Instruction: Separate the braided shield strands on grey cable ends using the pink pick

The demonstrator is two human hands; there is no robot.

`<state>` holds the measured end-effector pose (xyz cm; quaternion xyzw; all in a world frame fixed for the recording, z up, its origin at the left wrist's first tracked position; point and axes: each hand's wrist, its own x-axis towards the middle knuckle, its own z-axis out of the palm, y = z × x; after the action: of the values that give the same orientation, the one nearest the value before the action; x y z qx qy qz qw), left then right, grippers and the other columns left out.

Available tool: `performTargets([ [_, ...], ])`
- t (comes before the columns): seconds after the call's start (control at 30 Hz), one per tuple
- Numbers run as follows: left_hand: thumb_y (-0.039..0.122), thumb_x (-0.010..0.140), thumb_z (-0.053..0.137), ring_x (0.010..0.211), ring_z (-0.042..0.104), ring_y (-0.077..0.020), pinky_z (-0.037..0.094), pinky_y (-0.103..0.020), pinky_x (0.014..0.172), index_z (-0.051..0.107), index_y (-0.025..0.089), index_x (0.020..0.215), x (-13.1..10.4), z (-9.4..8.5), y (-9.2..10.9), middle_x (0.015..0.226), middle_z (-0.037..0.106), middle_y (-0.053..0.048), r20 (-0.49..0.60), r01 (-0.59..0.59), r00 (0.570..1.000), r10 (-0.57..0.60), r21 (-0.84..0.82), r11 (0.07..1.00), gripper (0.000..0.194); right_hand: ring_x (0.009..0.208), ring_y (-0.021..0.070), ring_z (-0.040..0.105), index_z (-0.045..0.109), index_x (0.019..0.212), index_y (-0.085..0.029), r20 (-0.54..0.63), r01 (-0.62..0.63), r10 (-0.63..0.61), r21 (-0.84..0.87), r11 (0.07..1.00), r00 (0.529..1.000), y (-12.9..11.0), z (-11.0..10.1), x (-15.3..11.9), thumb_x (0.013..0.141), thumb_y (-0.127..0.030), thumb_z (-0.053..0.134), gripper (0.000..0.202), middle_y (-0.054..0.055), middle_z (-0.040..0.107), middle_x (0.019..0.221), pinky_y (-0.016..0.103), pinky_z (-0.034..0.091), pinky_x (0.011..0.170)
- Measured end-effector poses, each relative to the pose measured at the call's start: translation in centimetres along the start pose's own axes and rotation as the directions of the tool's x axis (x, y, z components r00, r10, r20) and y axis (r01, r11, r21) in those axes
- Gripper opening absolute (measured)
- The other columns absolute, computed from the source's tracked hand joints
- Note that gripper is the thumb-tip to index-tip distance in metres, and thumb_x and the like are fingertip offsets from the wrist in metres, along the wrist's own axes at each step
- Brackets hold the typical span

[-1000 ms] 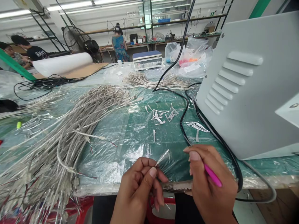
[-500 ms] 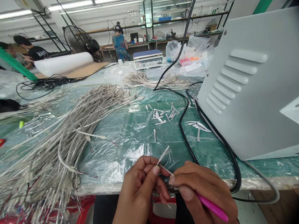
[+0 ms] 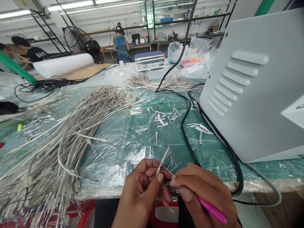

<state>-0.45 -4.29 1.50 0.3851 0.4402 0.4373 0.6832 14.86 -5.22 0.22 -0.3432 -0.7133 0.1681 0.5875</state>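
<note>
Right in the left hand [image 3: 144,190], thumb and fingers pinching a braid-shielded cable [image 3: 164,156], tip up. Just beside, in the curled right hand [image 3: 204,193], gripping a pink-handled pick [image 3: 212,210], slim shaft reaching to the braid. Looks partway: frayed at the tip, no coloured wires visible there. Ahead of the fingers, silvery slivers [image 3: 161,118] on a film-covered green tabletop [image 3: 137,134]; leftward, heaped cables [image 3: 92,110]; rightward, a louvred grey cabinet [image 3: 261,104]; far beyond, a fan [image 3: 71,38] and a co-worker [image 3: 122,49].

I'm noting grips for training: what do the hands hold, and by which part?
The left hand pinches a braided cable just below its frayed end; the right hand holds a pink-handled tool near its front end.
</note>
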Motion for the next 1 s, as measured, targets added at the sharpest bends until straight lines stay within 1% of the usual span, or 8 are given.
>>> performTargets([
  [0.07,0.021,0.088,0.063,0.05,0.06,-0.0108,0.05,-0.023,0.05,0.058,0.015,0.092,0.0,-0.1,0.0,0.079,0.07,-0.004,0.026,0.01,1.0,-0.011,0.008,1.0,0.009,0.07,0.0124,0.064,0.068,0.086,-0.011,0.013,0.001,0.0,-0.033,0.999,1.0,0.1,-0.1,-0.1,0.082,-0.001,0.052,0.019,0.006,0.069,0.08,0.024,0.051,0.061],
  [0.27,0.021,0.093,0.056,0.051,0.061,-0.0146,0.05,-0.025,0.051,0.055,0.015,0.097,0.0,-0.4,0.0,0.059,0.066,-0.002,0.064,0.016,0.998,-0.018,0.034,0.999,0.008,0.077,0.0147,0.065,0.066,0.092,-0.011,0.011,0.014,-0.013,-0.126,0.992,1.0,0.4,0.0,-0.5,0.083,-0.001,0.052,0.02,0.007,0.067,0.082,0.025,0.053,0.064],
  [0.33,0.022,0.093,0.055,0.051,0.061,-0.0141,0.049,-0.025,0.051,0.056,0.014,0.096,0.0,-0.3,0.1,0.063,0.068,-0.003,0.054,0.016,0.998,-0.019,0.051,0.999,0.008,0.078,0.0155,0.064,0.065,0.093,-0.011,-0.031,-0.013,0.009,-0.13,0.991,0.999,0.6,0.3,-0.6,0.083,0.001,0.052,0.021,0.007,0.066,0.082,0.027,0.053,0.065],
  [0.47,0.023,0.093,0.055,0.051,0.063,-0.0137,0.051,-0.026,0.051,0.056,0.015,0.094,-0.1,-0.1,0.3,0.082,0.072,-0.008,0.015,0.02,1.0,-0.021,0.068,0.997,0.009,0.08,0.0168,0.061,0.066,0.094,-0.011,-0.196,-0.152,0.121,-0.151,0.977,0.973,1.0,0.8,-0.8,0.083,0.004,0.053,0.023,0.008,0.063,0.085,0.029,0.05,0.064],
  [0.53,0.023,0.093,0.054,0.05,0.064,-0.0142,0.051,-0.027,0.052,0.055,0.015,0.094,-0.1,-0.1,0.3,0.085,0.073,-0.009,0.01,0.024,1.0,-0.025,0.06,0.998,0.009,0.081,0.0172,0.061,0.066,0.095,-0.011,-0.228,-0.15,0.117,-0.132,0.98,0.967,0.9,0.8,-0.9,0.082,0.004,0.054,0.024,0.008,0.063,0.085,0.029,0.05,0.064],
  [0.6,0.023,0.093,0.053,0.051,0.064,-0.0149,0.052,-0.028,0.051,0.054,0.015,0.095,-0.2,-0.1,0.2,0.086,0.073,-0.009,0.015,0.029,0.999,-0.03,0.035,0.999,0.008,0.078,0.0169,0.062,0.066,0.094,-0.011,-0.198,-0.1,0.081,-0.086,0.991,0.977,0.7,0.6,-0.9,0.081,0.003,0.053,0.023,0.007,0.064,0.083,0.029,0.05,0.062],
  [0.77,0.022,0.091,0.056,0.05,0.064,-0.0146,0.053,-0.027,0.051,0.055,0.015,0.093,-0.2,-0.1,0.1,0.077,0.072,-0.007,-0.002,0.037,0.999,-0.038,-0.021,0.999,0.008,0.067,0.0139,0.063,0.068,0.084,-0.011,-0.009,-0.01,0.01,-0.023,1.0,1.0,-0.1,0.1,-0.3,0.079,-0.001,0.054,0.018,0.005,0.067,0.073,0.026,0.051,0.058],
  [1.0,0.024,0.09,0.06,0.056,0.068,-0.0152,0.055,-0.026,0.055,0.058,0.015,0.094,0.1,-0.2,0.2,0.077,0.071,-0.005,0.0,0.038,0.999,-0.038,0.024,0.999,0.01,0.064,0.0124,0.062,0.069,0.083,-0.01,0.046,0.01,-0.009,-0.019,1.0,0.999,-0.2,0.0,0.3,0.079,-0.001,0.054,0.018,0.005,0.069,0.073,0.026,0.05,0.057],
])
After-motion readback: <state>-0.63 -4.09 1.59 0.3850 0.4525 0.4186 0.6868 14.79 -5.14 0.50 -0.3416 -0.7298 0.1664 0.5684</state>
